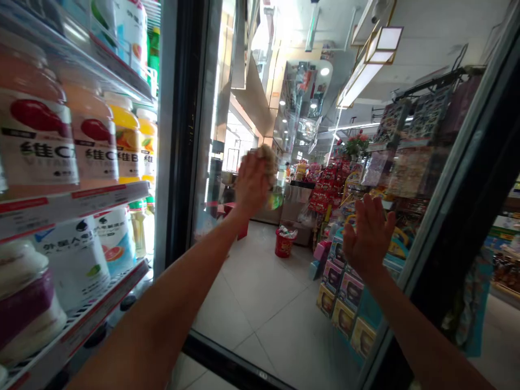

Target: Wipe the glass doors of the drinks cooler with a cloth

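My left hand [252, 181] reaches up to the inner side of a glass cooler door and presses a pale tan cloth [267, 158] against the pane. The cloth is bunched and slightly blurred, partly hidden behind my fingers. Lower and to the right, my right hand [369, 233] is raised with fingers spread, palm toward the glass and apparently resting on it. Nothing shows in that hand. The door stands swung open, with its dark bottom frame [244, 362] running below both forearms.
Cooler shelves [81, 196] at left hold bottled drinks [95, 135], close to my left arm. Through the glass appear a tiled floor [260, 292], a red bucket [284, 244], stacked boxed goods [341, 292] and a red packet display [325, 187]. A thick door edge [459, 211] rises at right.
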Tool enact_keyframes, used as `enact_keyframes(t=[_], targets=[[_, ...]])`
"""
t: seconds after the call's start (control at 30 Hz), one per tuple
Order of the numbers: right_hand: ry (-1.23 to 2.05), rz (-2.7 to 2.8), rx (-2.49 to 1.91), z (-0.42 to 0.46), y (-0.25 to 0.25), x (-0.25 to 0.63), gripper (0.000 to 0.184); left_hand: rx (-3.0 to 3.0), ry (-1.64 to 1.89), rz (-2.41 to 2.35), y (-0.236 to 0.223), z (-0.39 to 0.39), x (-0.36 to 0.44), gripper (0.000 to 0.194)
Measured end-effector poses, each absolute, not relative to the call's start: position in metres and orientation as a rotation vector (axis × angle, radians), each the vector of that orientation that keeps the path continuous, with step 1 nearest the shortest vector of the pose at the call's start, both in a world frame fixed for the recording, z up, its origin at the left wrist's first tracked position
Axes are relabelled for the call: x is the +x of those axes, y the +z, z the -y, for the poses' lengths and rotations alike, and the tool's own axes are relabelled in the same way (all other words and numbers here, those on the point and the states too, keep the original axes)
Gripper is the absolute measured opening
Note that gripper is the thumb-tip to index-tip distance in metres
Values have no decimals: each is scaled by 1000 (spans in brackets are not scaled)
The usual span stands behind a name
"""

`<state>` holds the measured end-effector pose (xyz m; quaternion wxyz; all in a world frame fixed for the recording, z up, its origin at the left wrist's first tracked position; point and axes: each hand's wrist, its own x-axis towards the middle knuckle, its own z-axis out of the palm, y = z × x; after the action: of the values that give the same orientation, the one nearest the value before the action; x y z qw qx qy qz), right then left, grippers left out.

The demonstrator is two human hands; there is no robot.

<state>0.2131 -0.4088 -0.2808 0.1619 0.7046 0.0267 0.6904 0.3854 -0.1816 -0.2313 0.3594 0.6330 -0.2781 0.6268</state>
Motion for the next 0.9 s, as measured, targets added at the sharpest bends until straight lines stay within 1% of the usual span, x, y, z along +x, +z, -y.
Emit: enact_keyframes(t=[0.1, 0.2, 0.27, 0.37, 0.4, 0.43, 0.5, 0.53, 0.6, 0.67, 0.73, 0.8, 0.87, 0.9], targets=[[1957, -52, 2006, 408, -281, 214, 56, 1515, 1563, 390, -225, 159, 414, 46], [1970, -47, 2000, 408, -281, 215, 55, 1520, 1603, 448, -235, 185, 393, 45], [1980, -58, 2001, 410, -282, 215, 54, 1579, 1680, 684, -248, 219, 361, 41], [1991, -108, 1996, 412, -282, 215, 54, 1666, 1891, 1431, -265, 255, 322, 41], [1994, -124, 1994, 413, -282, 214, 54, 1676, 1914, 1566, -268, 256, 318, 42], [1994, -134, 1995, 413, -282, 214, 54, 1689, 1912, 1587, -270, 250, 321, 42], [1992, -128, 2005, 413, -282, 213, 54, 1714, 1836, 1334, -272, 223, 343, 42], [1988, -116, 2012, 412, -282, 213, 54, 1700, 1766, 1118, -272, 204, 361, 41], [1981, -93, 2016, 411, -282, 213, 54, 1563, 1578, 529, -272, 165, 398, 40], [1981, -83, 2007, 409, -282, 214, 55, 1467, 1523, 279, -274, 137, 426, 44], [1984, -81, 2002, 409, -282, 215, 55, 1423, 1516, 190, -280, 131, 435, 47], [1994, -79, 2004, 410, -282, 216, 54, 1431, 1529, 215, -289, 149, 421, 46], [2002, -83, 2009, 411, -283, 216, 53, 1497, 1607, 403, -299, 183, 391, 42], [2003, -92, 2007, 411, -283, 216, 53, 1559, 1703, 630, -304, 202, 373, 42]])
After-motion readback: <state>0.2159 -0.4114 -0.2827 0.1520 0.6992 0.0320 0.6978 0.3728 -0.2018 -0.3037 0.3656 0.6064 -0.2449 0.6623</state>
